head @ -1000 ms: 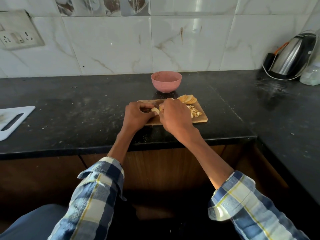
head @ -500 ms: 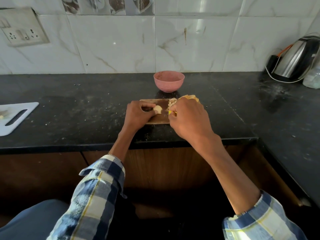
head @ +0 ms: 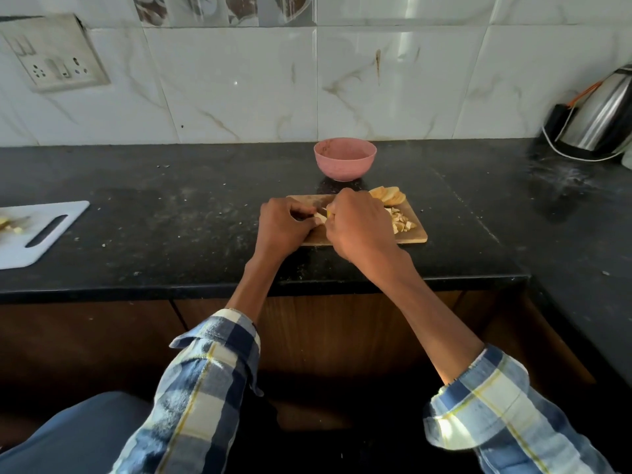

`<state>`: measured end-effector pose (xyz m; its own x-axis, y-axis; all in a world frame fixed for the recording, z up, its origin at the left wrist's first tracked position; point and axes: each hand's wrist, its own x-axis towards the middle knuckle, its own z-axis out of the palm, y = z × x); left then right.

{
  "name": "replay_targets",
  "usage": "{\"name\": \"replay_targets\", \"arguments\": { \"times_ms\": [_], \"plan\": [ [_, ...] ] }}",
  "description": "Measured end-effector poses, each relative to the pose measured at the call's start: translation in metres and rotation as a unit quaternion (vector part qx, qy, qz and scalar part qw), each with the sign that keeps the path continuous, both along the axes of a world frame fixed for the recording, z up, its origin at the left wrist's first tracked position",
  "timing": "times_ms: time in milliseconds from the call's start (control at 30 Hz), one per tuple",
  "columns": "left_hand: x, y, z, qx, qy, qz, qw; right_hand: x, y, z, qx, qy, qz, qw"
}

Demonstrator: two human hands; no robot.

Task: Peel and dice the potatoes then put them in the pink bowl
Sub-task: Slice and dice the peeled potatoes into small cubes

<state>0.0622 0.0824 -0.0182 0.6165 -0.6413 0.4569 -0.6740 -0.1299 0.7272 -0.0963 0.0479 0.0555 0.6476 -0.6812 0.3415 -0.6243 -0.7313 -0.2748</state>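
2 hands are crowding 1 small potato piece (head: 320, 217) near the wooden board's (head: 415, 237) left end. Left hand (head: 282, 229) is pinching it from the left; right hand (head: 357, 224) is curling round something yellow, probably the knife handle, blade hidden. Diced bits (head: 402, 222) are sitting by the right edge, pink bowl (head: 344, 159) just behind.

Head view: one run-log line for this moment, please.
stage: dicing | left hand: holds potato piece on wooden board | right hand: grips knife, mostly hidden | pink bowl: contents unseen
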Motion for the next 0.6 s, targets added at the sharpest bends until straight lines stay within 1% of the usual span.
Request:
{"name": "replay_targets", "arguments": {
  "times_ms": [167,300,400,467,533,600],
  "plan": [
    [0.0,0.0,0.0,0.005,0.002,-0.007,1.0,-0.026,0.006,0.004,-0.019,0.027,0.004,0.999],
    [0.001,0.0,-0.001,-0.002,0.006,-0.013,1.0,-0.041,0.004,0.007,0.0,0.007,0.017,1.0],
    [0.003,-0.001,-0.002,0.018,0.002,-0.014,1.0,-0.046,0.0,0.003,-0.01,-0.053,0.005,0.999],
    [0.003,-0.004,-0.003,0.038,-0.031,-0.038,0.998,-0.045,-0.007,-0.004,-0.036,-0.109,-0.005,0.993],
    [0.001,-0.006,-0.002,0.079,-0.063,-0.077,0.992,-0.037,-0.02,-0.018,-0.04,-0.166,-0.004,0.985],
    [-0.001,-0.006,0.001,0.124,-0.078,-0.103,0.984,-0.029,-0.036,-0.036,-0.022,-0.211,0.003,0.977]
  ]
}}
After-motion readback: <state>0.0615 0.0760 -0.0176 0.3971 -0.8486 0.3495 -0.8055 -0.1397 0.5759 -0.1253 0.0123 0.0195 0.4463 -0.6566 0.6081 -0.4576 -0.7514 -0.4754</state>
